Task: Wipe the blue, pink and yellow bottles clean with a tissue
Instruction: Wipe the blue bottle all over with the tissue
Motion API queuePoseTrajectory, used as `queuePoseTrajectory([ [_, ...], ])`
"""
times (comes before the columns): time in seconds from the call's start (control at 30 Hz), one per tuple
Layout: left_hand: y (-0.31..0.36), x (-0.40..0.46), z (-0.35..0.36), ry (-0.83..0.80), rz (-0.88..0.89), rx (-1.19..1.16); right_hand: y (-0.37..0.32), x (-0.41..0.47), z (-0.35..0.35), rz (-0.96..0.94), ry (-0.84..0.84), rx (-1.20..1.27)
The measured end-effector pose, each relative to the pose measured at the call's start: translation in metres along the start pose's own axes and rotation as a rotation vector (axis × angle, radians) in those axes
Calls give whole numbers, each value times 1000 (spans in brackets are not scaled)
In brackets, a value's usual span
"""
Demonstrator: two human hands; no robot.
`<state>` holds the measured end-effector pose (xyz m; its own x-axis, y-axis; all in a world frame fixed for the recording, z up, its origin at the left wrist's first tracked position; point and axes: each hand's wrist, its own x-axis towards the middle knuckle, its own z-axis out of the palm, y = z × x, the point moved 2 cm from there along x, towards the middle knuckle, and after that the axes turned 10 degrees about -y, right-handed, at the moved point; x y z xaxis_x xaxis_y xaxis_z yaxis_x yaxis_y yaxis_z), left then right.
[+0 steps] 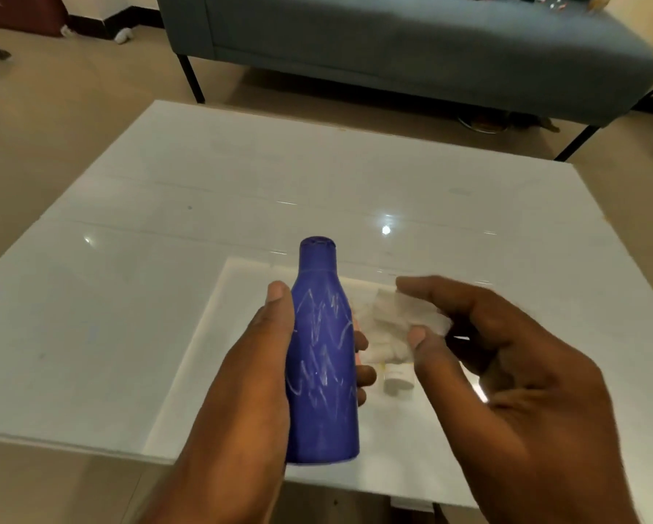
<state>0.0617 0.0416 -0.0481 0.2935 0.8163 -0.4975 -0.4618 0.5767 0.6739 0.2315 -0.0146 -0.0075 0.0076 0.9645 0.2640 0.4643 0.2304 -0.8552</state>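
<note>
Grey sofa [412,43] across the top of the frame, tan floor [71,119] around it. White glossy counter [166,296] fills the middle, with a paler sheet [211,353] lying on it at lower centre. Blue bottle [323,357] at lower centre, upright, held above the sheet, white scribble marks all over its front, so wiping is not yet done. Looks like light, stiff, smooth plastic, probably slippery; judge best held round the wide lower body, leaving the marked face bare. Left hand [257,372] comes up from the bottom edge and grips the bottle, thumb on its left side, fingers [364,376] curled round its right. Right hand [506,357] at lower right, blurred, pinches a crumpled white tissue [393,327] between thumb and fingertips, just beside the bottle's right shoulder; cannot tell whether it touches. Tissue soft, will bunch and tear easily. Small white cap-like thing [397,380] under the tissue, with a hint of yellow; maybe another bottle, cannot tell. Pink bottle not clearly seen.
</note>
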Motion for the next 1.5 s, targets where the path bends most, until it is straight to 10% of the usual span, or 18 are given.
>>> queuePoseTrajectory([
  [1.5,-15,-39,18,-93,203,247,-3,-4,8,-464,-170,-393],
])
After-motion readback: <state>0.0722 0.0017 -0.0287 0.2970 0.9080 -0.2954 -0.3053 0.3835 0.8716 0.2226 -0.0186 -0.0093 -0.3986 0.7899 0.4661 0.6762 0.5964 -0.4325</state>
